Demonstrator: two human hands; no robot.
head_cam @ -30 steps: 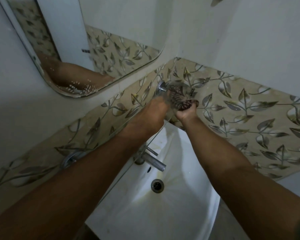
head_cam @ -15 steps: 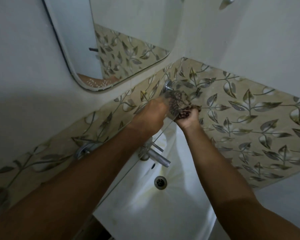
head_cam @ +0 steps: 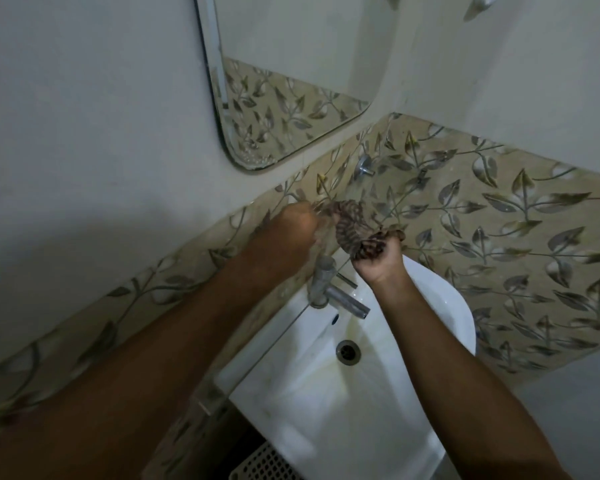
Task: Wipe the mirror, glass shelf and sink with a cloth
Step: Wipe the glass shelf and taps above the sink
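Note:
A dark patterned cloth (head_cam: 352, 226) is stretched between my two hands above the back of the white sink (head_cam: 326, 393). My left hand (head_cam: 293, 226) grips its left end, and my right hand (head_cam: 378, 256) clutches its bunched right end. The clear glass shelf (head_cam: 274, 344) runs along the tiled wall under my left arm; its thin front edge crosses the basin. Its chrome bracket (head_cam: 362, 166) sits on the tiles behind the cloth. The mirror (head_cam: 291, 81) hangs on the wall above and shows the leaf tiles.
A chrome tap (head_cam: 329, 289) juts over the basin just below my hands, and the drain (head_cam: 348, 351) lies in front of it. Leaf-patterned tiles (head_cam: 499, 237) band both walls of the corner. A white perforated basket (head_cam: 267, 462) stands below the sink.
The view has swung up and right, bringing more of the mirror into sight. My hands have drawn slightly apart, and the cloth now stretches between them nearer the tap.

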